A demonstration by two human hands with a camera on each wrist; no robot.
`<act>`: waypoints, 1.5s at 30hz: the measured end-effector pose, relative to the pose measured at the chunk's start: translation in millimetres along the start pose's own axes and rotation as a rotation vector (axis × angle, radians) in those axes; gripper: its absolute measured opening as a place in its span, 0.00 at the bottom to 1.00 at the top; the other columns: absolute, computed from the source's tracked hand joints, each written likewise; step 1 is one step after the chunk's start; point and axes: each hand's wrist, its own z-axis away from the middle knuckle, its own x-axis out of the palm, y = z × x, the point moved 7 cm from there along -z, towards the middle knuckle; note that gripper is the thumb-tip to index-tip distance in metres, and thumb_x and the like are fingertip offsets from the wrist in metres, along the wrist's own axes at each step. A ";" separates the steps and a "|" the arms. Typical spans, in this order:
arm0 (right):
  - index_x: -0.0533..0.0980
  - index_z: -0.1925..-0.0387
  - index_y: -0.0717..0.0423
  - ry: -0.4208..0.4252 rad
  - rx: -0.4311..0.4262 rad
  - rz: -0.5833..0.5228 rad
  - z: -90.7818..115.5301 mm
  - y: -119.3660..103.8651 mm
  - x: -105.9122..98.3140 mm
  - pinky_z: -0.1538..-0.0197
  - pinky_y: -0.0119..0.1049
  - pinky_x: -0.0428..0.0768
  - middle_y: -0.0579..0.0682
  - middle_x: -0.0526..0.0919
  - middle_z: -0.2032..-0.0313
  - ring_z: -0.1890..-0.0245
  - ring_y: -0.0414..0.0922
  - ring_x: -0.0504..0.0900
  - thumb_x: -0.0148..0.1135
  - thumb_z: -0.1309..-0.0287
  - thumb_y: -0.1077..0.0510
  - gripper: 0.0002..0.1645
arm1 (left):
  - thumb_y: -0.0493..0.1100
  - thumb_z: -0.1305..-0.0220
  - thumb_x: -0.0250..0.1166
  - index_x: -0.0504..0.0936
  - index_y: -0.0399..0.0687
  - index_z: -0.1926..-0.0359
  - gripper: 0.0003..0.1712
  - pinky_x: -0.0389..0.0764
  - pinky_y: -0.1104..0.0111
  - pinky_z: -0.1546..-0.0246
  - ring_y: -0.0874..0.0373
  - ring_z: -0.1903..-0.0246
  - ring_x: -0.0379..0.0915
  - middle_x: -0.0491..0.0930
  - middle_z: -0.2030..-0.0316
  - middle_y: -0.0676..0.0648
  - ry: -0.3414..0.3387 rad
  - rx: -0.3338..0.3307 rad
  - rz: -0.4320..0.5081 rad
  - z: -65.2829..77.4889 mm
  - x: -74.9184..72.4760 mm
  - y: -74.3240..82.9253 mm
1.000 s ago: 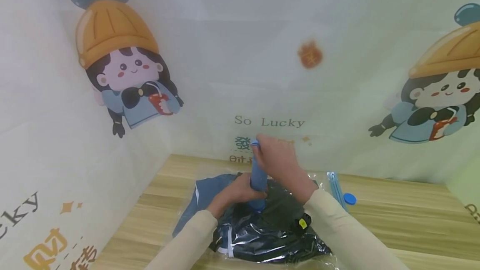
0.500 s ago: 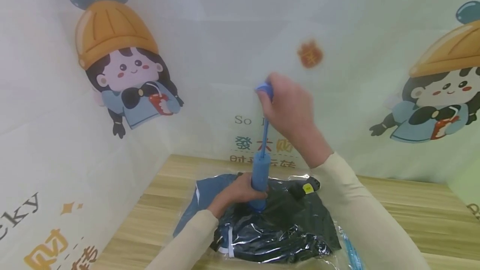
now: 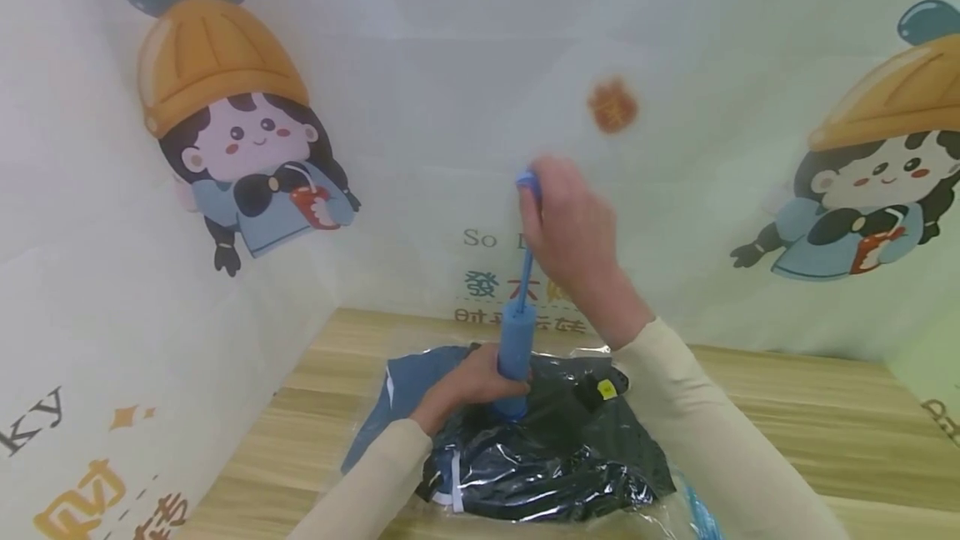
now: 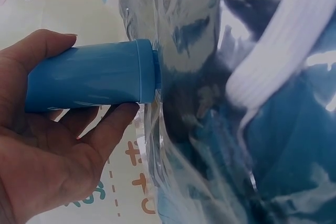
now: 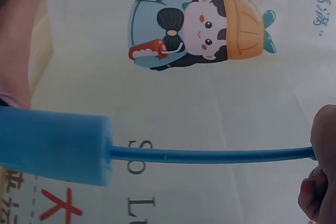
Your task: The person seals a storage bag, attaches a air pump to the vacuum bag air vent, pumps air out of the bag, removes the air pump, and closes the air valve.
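Observation:
A blue hand pump (image 3: 516,340) stands upright on a clear vacuum storage bag (image 3: 555,482) packed with dark and blue clothes. My left hand (image 3: 474,377) grips the pump's barrel low down; in the left wrist view, thumb and fingers wrap the barrel (image 4: 94,74), whose end meets the bag's plastic. High above, my right hand (image 3: 573,223) holds the pump's handle (image 3: 528,182). The thin rod (image 5: 210,155) is drawn far out of the barrel in the right wrist view. My right fingers cover most of the handle.
The bag lies on a wood-grain table (image 3: 780,407) against a printed cloth backdrop (image 3: 420,107). Blue strips (image 3: 701,515) show beside my right sleeve, at the bag's right edge. A black piece with a yellow label (image 3: 606,390) lies at the bag's far right.
My right hand has risen from the barrel's top, drawing the rod out, and over the last half second sits slightly lower. My left hand keeps its grip on the barrel.

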 end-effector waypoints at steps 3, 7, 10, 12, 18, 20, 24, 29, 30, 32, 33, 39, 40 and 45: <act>0.71 0.61 0.59 -0.037 0.017 0.007 11.8 3.4 11.3 0.80 0.38 0.68 0.50 0.70 0.71 0.76 0.46 0.69 0.56 0.27 0.59 0.07 | 0.38 0.45 0.72 0.82 0.44 0.57 0.14 0.79 0.51 0.49 0.53 0.59 0.81 0.84 0.65 0.53 -0.005 0.008 -0.002 -1.8 1.1 -2.0; 0.69 0.64 0.57 -0.141 0.047 0.002 37.4 8.2 34.7 0.80 0.37 0.68 0.49 0.68 0.72 0.77 0.45 0.68 0.55 0.27 0.59 0.07 | 0.38 0.44 0.72 0.82 0.44 0.57 0.13 0.79 0.52 0.49 0.54 0.60 0.80 0.84 0.65 0.53 -0.009 0.013 -0.006 -3.5 2.5 -4.1; 0.67 0.65 0.55 -0.206 0.082 -0.007 56.5 11.2 49.1 0.80 0.35 0.67 0.48 0.68 0.73 0.78 0.44 0.68 0.55 0.26 0.60 0.09 | 0.37 0.45 0.72 0.83 0.44 0.58 0.12 0.79 0.53 0.50 0.55 0.61 0.80 0.83 0.66 0.53 -0.009 0.026 -0.003 -4.4 2.4 -4.2; 0.67 0.66 0.54 -0.224 0.100 -0.004 66.1 12.6 55.3 0.81 0.35 0.67 0.47 0.68 0.74 0.79 0.42 0.68 0.56 0.27 0.60 0.10 | 0.37 0.46 0.72 0.83 0.43 0.59 0.12 0.79 0.54 0.51 0.55 0.62 0.80 0.83 0.67 0.53 -0.014 0.047 0.002 -5.0 2.0 -2.8; 0.66 0.69 0.53 -0.238 0.088 -0.009 79.8 10.5 66.5 0.80 0.35 0.66 0.46 0.68 0.76 0.81 0.42 0.66 0.57 0.28 0.60 0.12 | 0.34 0.47 0.72 0.83 0.41 0.59 0.13 0.79 0.58 0.55 0.57 0.65 0.79 0.83 0.67 0.53 -0.007 0.091 0.000 -4.1 -3.1 2.2; 0.66 0.70 0.53 -0.247 0.086 -0.012 82.8 10.3 69.5 0.80 0.35 0.65 0.46 0.67 0.77 0.81 0.42 0.65 0.57 0.29 0.61 0.13 | 0.34 0.46 0.71 0.83 0.40 0.58 0.14 0.79 0.58 0.55 0.57 0.65 0.79 0.83 0.66 0.53 -0.010 0.094 -0.005 -3.9 -3.3 2.4; 0.65 0.71 0.53 -0.254 0.087 -0.018 88.5 10.1 71.4 0.80 0.36 0.65 0.46 0.66 0.78 0.82 0.43 0.65 0.58 0.30 0.62 0.14 | 0.34 0.46 0.71 0.82 0.39 0.55 0.15 0.78 0.59 0.53 0.58 0.64 0.78 0.83 0.65 0.53 -0.022 0.102 -0.008 -3.5 -2.2 3.1; 0.67 0.69 0.53 -0.263 0.073 -0.022 92.7 9.1 73.2 0.80 0.34 0.66 0.45 0.67 0.78 0.82 0.41 0.66 0.59 0.30 0.62 0.12 | 0.33 0.46 0.70 0.82 0.40 0.58 0.13 0.78 0.60 0.55 0.57 0.66 0.77 0.83 0.67 0.53 -0.020 0.122 -0.021 -2.0 -2.5 5.6; 0.67 0.69 0.53 -0.265 0.070 -0.022 93.0 9.2 73.6 0.80 0.34 0.66 0.45 0.67 0.78 0.82 0.41 0.66 0.59 0.30 0.61 0.12 | 0.33 0.46 0.70 0.81 0.40 0.59 0.13 0.78 0.60 0.56 0.57 0.66 0.77 0.82 0.67 0.53 -0.018 0.124 -0.025 -1.9 -2.5 5.9; 0.67 0.69 0.53 -0.266 0.067 -0.022 93.3 9.4 74.2 0.80 0.34 0.67 0.45 0.67 0.78 0.82 0.41 0.66 0.59 0.30 0.61 0.11 | 0.33 0.47 0.70 0.81 0.40 0.59 0.12 0.78 0.60 0.56 0.58 0.67 0.77 0.82 0.67 0.53 -0.017 0.124 -0.029 -2.1 -2.4 6.1; 0.67 0.69 0.54 -0.267 0.064 -0.025 93.4 9.5 74.4 0.80 0.34 0.67 0.45 0.67 0.78 0.82 0.41 0.66 0.59 0.30 0.61 0.11 | 0.33 0.47 0.70 0.81 0.40 0.59 0.12 0.78 0.61 0.56 0.58 0.67 0.77 0.82 0.67 0.53 -0.016 0.123 -0.032 -2.3 -2.3 6.1; 0.66 0.69 0.54 -0.266 0.026 -0.043 92.1 9.7 72.7 0.80 0.34 0.65 0.45 0.66 0.79 0.82 0.41 0.65 0.59 0.30 0.62 0.12 | 0.33 0.46 0.70 0.81 0.39 0.58 0.13 0.78 0.60 0.56 0.57 0.66 0.77 0.82 0.67 0.53 -0.020 0.122 -0.018 -2.5 -1.2 5.7; 0.66 0.70 0.54 -0.259 0.016 -0.044 90.4 9.0 71.0 0.81 0.34 0.65 0.45 0.66 0.79 0.83 0.41 0.64 0.58 0.30 0.62 0.12 | 0.33 0.46 0.70 0.81 0.39 0.58 0.13 0.78 0.59 0.55 0.57 0.66 0.77 0.82 0.67 0.53 -0.019 0.120 -0.016 -2.0 -1.3 5.6; 0.68 0.68 0.56 -0.176 -0.019 -0.048 64.4 3.7 50.1 0.83 0.35 0.64 0.46 0.67 0.79 0.84 0.42 0.65 0.57 0.30 0.62 0.09 | 0.34 0.46 0.71 0.82 0.42 0.58 0.13 0.79 0.54 0.52 0.55 0.64 0.79 0.83 0.67 0.53 -0.008 0.071 -0.005 0.4 -1.8 4.3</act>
